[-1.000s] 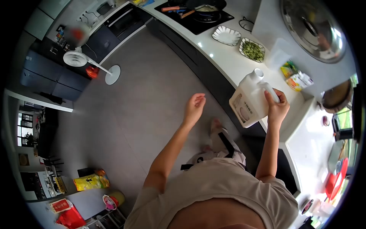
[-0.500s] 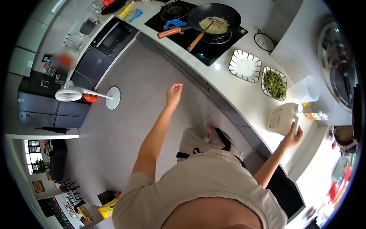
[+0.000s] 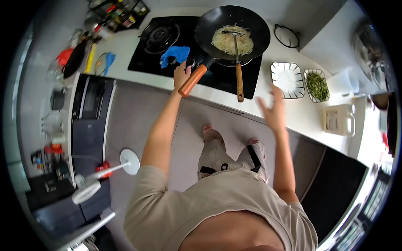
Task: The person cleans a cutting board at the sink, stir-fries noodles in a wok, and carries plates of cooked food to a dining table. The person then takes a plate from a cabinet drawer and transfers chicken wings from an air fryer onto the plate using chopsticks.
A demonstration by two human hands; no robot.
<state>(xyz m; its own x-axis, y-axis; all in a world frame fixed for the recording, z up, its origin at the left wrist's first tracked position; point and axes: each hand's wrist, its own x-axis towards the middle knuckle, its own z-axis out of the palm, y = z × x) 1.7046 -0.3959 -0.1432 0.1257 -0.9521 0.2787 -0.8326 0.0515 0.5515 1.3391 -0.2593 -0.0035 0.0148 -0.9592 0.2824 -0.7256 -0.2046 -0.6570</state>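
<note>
My left hand [image 3: 181,76] reaches to the front of the black cooktop [image 3: 217,79], beside the wok's orange-brown handle [image 3: 193,80]. Its fingers stretch forward near a control knob [image 3: 190,62] and a blue cloth [image 3: 176,53]; whether the fingertips touch either is unclear. Pale shredded food [image 3: 224,43] lies in the black wok [image 3: 205,31], with a wooden-handled spatula [image 3: 239,81] resting in it. My right hand [image 3: 274,111], a little blurred, hovers with fingers spread at the counter's front edge, holding nothing. It is nearest a white dish with black stripes [image 3: 289,77].
Chopped greens [image 3: 317,85] fill a second striped dish. A pale plastic jug [image 3: 337,119] stands on the right of the counter, near a translucent container [image 3: 349,79]. A black ring stand [image 3: 287,36] is behind. A white fan [image 3: 130,161] stands on the floor at left.
My right hand has let go of the plastic jug and moved left, away from it. My left hand has gone forward to the cooktop. The view has turned toward the wok.
</note>
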